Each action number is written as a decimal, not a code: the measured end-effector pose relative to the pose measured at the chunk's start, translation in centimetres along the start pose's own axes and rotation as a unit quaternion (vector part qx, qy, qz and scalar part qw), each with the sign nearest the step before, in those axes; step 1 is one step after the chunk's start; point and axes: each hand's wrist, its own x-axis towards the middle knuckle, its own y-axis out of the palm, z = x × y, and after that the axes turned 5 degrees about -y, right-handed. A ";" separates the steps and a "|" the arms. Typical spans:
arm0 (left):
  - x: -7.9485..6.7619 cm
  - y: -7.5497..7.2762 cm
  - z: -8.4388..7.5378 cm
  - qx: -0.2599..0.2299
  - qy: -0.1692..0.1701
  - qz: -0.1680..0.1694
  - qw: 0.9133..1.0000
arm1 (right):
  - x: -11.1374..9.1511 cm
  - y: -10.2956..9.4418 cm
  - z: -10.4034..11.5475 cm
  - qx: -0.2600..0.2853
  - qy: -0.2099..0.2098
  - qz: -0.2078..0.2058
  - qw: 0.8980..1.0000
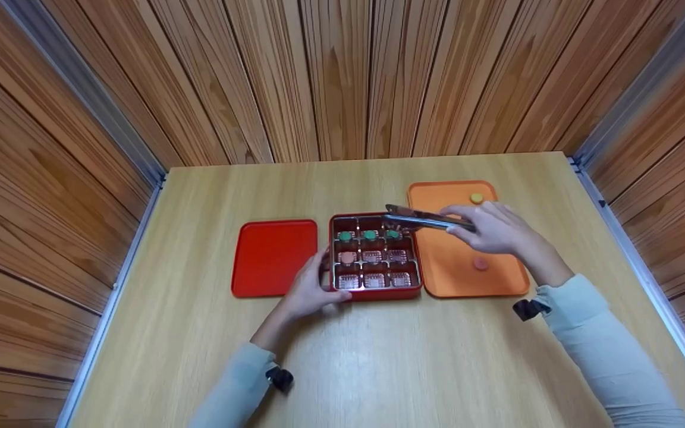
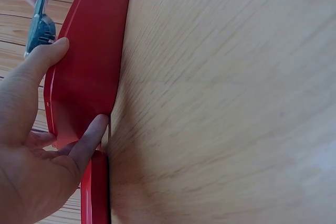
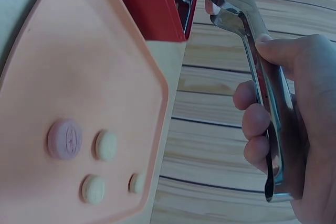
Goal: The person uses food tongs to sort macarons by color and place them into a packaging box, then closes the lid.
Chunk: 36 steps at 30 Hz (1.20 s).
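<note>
A red box [image 1: 378,294] with a clear compartment insert sits at the table's middle. Three green macarons [image 1: 369,235] lie in its back row, and a pink macaron [image 1: 347,257] is in the left compartment of the middle row. My left hand [image 1: 310,288] holds the box at its front left corner, thumb on the front rim. Metal tongs [image 3: 278,124] are in my right hand [image 1: 488,229], thumb and fingers around the arms. Their tips overlap the box's back right in the head view, with a small pinkish piece [image 3: 211,7] between them.
Right of the box lies an orange tray [image 1: 449,279] bearing a yellow macaron [image 1: 476,198], a pink macaron [image 1: 481,263] and, in the right wrist view, several pale macarons [image 3: 106,145]. A flat red lid [image 1: 274,258] lies to the left. Wooden panels [image 1: 342,83] stand behind the table.
</note>
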 end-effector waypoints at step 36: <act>0.0 -0.1 0.0 0.001 0.002 0.002 1.000 | 1.8 3.5 3.4 -0.002 -0.035 0.023 0.999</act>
